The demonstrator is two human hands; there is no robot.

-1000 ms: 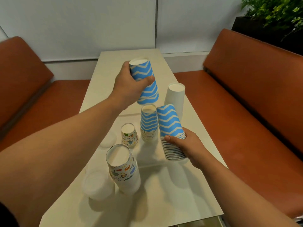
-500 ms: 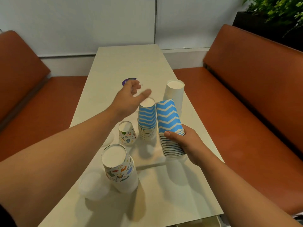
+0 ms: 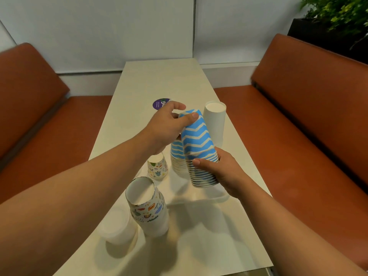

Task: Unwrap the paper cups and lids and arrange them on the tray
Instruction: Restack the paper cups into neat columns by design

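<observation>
At frame centre we held the blue zigzag cup stack (image 3: 199,148) tilted, base end up-left. Our right hand (image 3: 223,172) closed its grip around the lower rims, our left hand (image 3: 167,126) pinching the top cups above the counter (image 3: 159,80).

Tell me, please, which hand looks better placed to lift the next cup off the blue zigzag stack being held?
Probably the left hand: its thumb and fingers already pinch the top of the tilted stack of blue-and-white zigzag paper cups. The right hand grips the stack's lower rims, steadying it above the pale table.
</observation>
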